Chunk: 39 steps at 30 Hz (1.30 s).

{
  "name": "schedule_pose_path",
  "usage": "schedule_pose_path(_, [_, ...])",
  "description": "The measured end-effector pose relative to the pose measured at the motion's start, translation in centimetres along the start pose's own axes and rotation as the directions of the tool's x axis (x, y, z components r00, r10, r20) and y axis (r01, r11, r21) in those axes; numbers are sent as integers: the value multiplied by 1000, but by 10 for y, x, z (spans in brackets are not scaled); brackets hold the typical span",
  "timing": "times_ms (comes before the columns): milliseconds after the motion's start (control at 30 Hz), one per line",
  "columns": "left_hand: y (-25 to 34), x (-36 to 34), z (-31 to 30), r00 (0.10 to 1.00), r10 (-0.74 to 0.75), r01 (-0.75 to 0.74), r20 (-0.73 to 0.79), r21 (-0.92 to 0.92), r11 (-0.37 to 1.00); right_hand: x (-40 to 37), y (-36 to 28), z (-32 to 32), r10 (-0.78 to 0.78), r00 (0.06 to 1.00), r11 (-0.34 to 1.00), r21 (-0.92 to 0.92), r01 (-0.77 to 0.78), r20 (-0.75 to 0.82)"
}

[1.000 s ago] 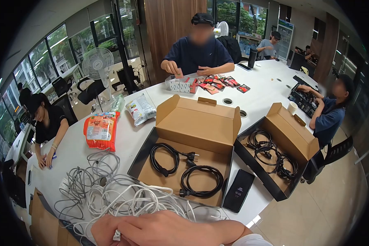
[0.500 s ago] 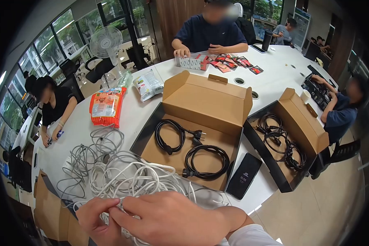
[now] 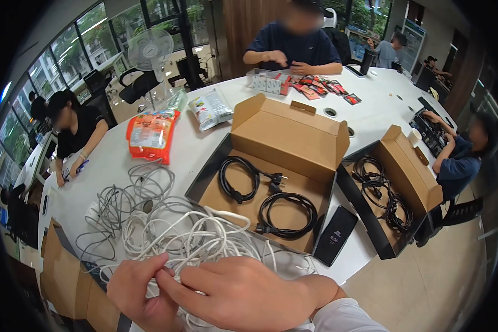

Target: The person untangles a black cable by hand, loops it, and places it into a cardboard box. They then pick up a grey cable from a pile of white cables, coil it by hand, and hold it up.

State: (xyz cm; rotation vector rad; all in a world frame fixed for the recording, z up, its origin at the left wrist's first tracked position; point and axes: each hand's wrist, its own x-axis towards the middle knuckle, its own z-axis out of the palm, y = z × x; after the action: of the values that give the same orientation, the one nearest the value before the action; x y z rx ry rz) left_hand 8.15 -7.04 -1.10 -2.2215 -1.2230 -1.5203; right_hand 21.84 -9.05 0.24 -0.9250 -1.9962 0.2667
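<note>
My left hand and my right hand meet at the bottom centre, fingertips pinched together over a tangle of white cable. What lies between the fingertips is too small to make out, though white strands run beneath and around both hands. Thinner grey cable lies loosely coiled to the left of the white tangle. Just beyond the hands, an open cardboard box holds coiled black power cords.
A phone lies between that box and a second box with black cables. Another box stands at lower left. Snack bags sit behind the cables. Three people are around the table; others are farther back.
The view has shifted slightly, so the boxes and bags appear farther right. My hands stay pinched together. The person across has lifted a hand off the clear box.
</note>
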Motion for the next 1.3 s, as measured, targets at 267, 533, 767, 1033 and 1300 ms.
schedule_pose_path(267, [-39, 19, -20, 978, 154, -132, 141, -154, 979, 11, -8, 0, -59, 998, 998, -37, 59, 13])
schedule_pose_path(533, [-58, 33, -22, 1000, 0, 2, 21, -64, 998, 12, -7, -16, 153, 988, 988, 25, -152, -12])
schedule_pose_path(767, [-69, 31, -42, 982, -181, 170, -53, -161, 972, 12, -12, -24, 294, 819, 936, -22, -350, -492])
schedule_pose_path(1033, [-64, 27, -49, 969, -211, 177, -125, -242, 954, 1, -16, -44, 240, 755, 946, -28, -323, -610])
schedule_pose_path(1300, [-57, 37, -44, 987, -152, 160, 58, -159, 974, -10, -11, -62, 241, 744, 954, 9, -301, -624])
